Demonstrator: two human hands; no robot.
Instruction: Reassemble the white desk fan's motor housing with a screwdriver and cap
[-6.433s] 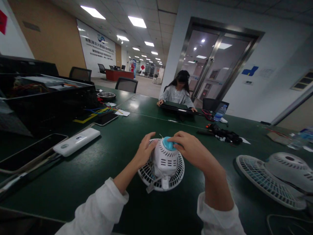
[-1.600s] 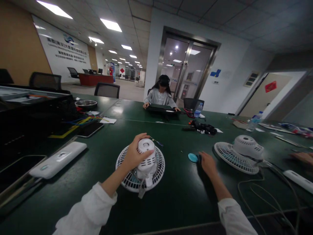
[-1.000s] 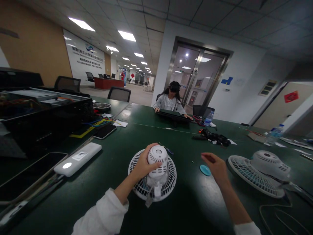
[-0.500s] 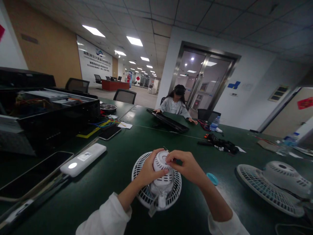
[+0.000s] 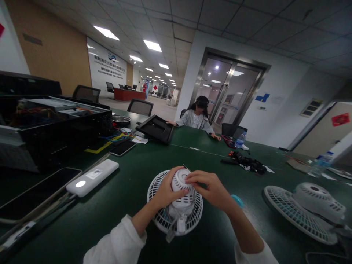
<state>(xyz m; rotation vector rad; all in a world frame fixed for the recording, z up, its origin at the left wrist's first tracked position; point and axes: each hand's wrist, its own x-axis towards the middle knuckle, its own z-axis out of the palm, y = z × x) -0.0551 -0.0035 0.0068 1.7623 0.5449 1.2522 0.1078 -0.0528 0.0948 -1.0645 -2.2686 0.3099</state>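
A small white desk fan [image 5: 176,220] stands on the green table [image 5: 82,223], with its round grille flat and its vented motor housing [image 5: 181,190] upward. My left hand [image 5: 172,192] wraps the housing's left side. My right hand [image 5: 209,187] lies over its top, fingers curled against it. A thin metal tip [image 5: 183,166] pokes up just behind the housing; what it belongs to is hidden. A teal plastic disc [image 5: 237,200] rests on the table just beyond my right forearm. My sleeves are white.
A second white fan [image 5: 302,212] lies tilted at the right. A white power bank [image 5: 92,178] and phones [image 5: 123,148] sit to the left, beside a black open computer chassis [image 5: 55,124] with coloured wires. A co-worker [image 5: 196,119] across the table holds a black panel [image 5: 155,128].
My right hand has left the table and come onto the fan housing beside my left hand. The co-worker's black panel has swung leftward and tilted up.
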